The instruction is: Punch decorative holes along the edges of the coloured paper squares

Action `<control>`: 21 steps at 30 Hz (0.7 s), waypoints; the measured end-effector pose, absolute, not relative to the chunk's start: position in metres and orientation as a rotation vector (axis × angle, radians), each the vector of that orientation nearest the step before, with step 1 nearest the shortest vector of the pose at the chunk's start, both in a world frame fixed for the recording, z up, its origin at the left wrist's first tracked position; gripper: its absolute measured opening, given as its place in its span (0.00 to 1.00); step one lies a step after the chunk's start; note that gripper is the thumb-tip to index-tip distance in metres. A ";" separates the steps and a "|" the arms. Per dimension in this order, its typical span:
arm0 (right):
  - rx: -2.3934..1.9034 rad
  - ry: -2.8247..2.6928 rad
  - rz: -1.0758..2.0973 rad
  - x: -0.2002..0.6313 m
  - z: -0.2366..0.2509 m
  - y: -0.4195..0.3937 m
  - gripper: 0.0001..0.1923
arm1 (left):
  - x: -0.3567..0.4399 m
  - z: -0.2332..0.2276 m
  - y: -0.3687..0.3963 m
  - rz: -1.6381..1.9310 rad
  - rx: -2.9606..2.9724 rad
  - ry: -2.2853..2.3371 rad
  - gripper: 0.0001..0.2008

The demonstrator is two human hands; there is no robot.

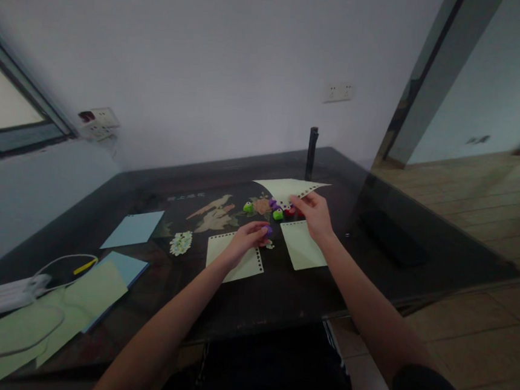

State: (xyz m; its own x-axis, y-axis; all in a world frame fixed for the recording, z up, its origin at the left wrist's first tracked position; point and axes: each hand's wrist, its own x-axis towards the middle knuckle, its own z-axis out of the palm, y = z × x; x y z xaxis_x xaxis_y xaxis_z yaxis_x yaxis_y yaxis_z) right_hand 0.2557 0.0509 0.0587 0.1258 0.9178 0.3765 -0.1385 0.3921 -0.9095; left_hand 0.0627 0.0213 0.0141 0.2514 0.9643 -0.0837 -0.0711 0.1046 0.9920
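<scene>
My left hand [247, 240] is closed on a small purple piece [267, 232], whose kind I cannot make out, above a pale loose-leaf sheet [240, 271] with punched holes. In my right hand [313, 213], a raised and curved pale sheet [283, 188] is pinched at its punched edge. Under that wrist lies another punched sheet [299, 250]. Beneath the raised sheet sit small green pieces [278, 214] with eye-like dots, along with red [289, 211] and purple ones. One more green piece [248, 207] stands to their left.
A flowery paper cutout [180, 243] and a blue sheet [134, 229] lie to the left. Nearer are green sheets [90, 295], a white power strip [0, 300] with a cable, and a yellow pen-like item [85, 266]. A black post [312, 151] rises at the back; a dark flat object [393, 238] lies right.
</scene>
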 end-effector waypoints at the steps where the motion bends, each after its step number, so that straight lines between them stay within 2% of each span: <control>1: -0.849 -1.186 0.920 0.256 0.059 0.051 0.19 | 0.064 0.015 0.026 0.990 1.204 1.009 0.21; 7: -0.804 -1.154 0.930 0.259 0.061 0.051 0.19 | 0.081 0.014 0.074 0.961 1.226 1.079 0.19; 15: -0.789 -1.119 0.956 0.260 0.064 0.049 0.19 | 0.093 -0.004 0.136 0.908 1.326 1.451 0.06; 21: -0.752 -1.099 1.012 0.259 0.065 0.049 0.19 | 0.101 -0.004 0.150 0.819 1.450 1.521 0.05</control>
State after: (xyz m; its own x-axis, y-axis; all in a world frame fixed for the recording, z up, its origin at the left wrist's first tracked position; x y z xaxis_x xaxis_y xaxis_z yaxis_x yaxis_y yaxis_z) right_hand 0.2587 0.0486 0.0645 0.1210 0.9274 0.3538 -0.2769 0.3738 -0.8852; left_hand 0.1010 0.1498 -0.0044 0.0425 0.9891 -0.1411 0.4263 0.1098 0.8979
